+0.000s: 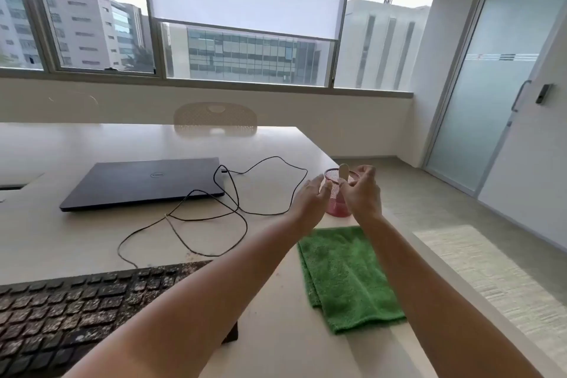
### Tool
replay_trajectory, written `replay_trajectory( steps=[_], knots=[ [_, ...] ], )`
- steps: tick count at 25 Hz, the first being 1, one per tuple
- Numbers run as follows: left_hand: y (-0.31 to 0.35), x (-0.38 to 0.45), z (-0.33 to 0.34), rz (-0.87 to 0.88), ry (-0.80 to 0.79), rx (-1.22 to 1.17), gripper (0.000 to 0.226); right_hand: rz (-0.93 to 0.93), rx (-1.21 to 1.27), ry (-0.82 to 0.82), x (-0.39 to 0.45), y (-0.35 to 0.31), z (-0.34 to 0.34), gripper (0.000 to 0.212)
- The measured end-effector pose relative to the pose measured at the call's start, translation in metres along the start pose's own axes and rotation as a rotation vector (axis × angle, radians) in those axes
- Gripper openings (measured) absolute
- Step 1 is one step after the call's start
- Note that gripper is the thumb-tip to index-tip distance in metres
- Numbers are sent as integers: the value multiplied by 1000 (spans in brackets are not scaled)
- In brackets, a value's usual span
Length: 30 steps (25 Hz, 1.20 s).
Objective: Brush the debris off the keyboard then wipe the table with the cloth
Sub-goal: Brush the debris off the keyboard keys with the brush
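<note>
You are pinching the brush (pixel 343 174) handle with your right hand (pixel 363 193) while your left hand (pixel 311 198), fingers relaxed, is steadying the cup (pixel 333 204). Be lifting straight up. The keyboard (pixel 92 310) is lying below your left forearm, the cloth (pixel 346 276) between your forearms.

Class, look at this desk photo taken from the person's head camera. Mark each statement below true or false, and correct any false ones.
1. The laptop is open. False: its lid is closed flat on the table.
2. The green cloth lies on the table near its right edge. True.
3. The keyboard is clean. False: its keys are speckled with debris.
4. The right hand pinches a pale handle standing in the pink mesh cup. True.
5. The left hand holds the cloth. False: it is open beside the cup, away from the cloth.
</note>
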State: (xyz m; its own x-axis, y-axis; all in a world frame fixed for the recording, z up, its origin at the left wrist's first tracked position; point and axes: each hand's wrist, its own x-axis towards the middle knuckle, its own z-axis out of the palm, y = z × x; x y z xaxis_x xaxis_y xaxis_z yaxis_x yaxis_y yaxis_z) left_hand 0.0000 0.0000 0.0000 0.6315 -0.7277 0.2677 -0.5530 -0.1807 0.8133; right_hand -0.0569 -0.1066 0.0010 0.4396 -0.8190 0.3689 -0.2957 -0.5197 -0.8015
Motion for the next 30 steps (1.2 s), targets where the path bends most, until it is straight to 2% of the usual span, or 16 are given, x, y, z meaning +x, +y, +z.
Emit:
replay_trajectory(
  steps=[3,8,12,15,21,24,30],
  knots=[
    [2,18,6,-20,-40,-63,49,50,-71,-87,21,9,3,53],
    [5,28,8,-78,-185,-179,55,-73,-109,-248,38,19,1,20],
    [19,37,5,-40,-233,-314,59,-225,-43,-181,43,16,-8,12],
    [22,46,1,27,-132,-319,52,-301,29,-85,34,-2,-9,13],
    [24,18,-40,185,232,-100,28,-423,86,2,1,-50,3,12],
    [16,-8,-79,254,307,-9,15,-473,112,-43,-25,-74,14,4],
    [-20,-74,-184,334,367,286,11,-505,20,-235,-100,-141,63,23]
  ],
)
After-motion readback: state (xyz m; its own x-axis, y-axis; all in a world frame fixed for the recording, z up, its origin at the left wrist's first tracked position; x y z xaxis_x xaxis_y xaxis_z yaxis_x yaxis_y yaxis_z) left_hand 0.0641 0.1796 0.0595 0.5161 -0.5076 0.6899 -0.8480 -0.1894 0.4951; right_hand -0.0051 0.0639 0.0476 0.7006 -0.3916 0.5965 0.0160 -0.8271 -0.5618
